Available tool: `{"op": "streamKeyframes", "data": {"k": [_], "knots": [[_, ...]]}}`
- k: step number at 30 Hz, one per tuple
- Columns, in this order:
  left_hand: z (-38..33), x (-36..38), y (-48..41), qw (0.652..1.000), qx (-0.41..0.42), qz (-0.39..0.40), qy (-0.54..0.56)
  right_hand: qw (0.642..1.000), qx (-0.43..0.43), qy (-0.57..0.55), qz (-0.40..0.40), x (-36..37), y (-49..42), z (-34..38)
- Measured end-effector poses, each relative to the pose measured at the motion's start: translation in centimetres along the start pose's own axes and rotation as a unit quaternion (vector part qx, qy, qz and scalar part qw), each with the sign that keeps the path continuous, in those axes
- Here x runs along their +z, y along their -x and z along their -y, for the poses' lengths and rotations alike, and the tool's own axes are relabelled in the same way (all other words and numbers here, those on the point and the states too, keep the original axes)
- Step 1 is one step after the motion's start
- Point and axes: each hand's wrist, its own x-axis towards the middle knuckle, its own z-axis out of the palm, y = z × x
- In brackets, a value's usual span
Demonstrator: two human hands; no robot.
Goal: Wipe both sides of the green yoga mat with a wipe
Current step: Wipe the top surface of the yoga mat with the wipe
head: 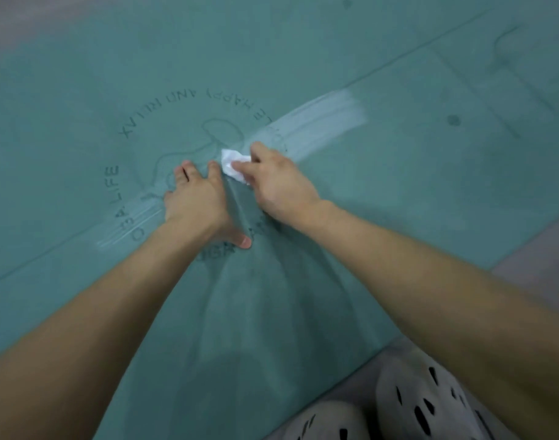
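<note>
Head view. Green yoga mat [335,52] lies flat on the floor [538,249] and fills most of the scene. Left hand [195,198] presses on the mat at centre, fingers straight and spread apart. Just right of it, right hand [278,182] holds a crumpled white wipe [232,163] against the mat, fingers clamped on it. A pale glossy streak [322,119] runs from near left to far right across the printed circular lettering [164,103]. Grey perforated shoes [424,404] stand at the near right.
</note>
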Motion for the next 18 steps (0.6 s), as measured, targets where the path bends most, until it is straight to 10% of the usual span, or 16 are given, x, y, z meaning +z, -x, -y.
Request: {"op": "streamKeyframes", "data": {"k": [2,7,15,18], "knots": [[0.5,0.1,-0.2,1.000,0.004,-0.006,0.013,0.999,-0.030,0.025,0.013,-1.2,0.4,-2.2],[1.3,2.3,2.7,0.994,0.043,-0.084,0.050,0.931,0.328,0.049,-0.154,-5.8,2.0,-11.7],[1.9,3.0,6.0,0.989,0.047,-0.130,0.049,0.999,-0.029,-0.012,0.023,-0.6,6.5,0.9],[4.1,4.2,7.7,0.998,0.021,-0.057,0.031,0.986,0.158,0.022,-0.054,-4.6,5.5,-5.8]]}}
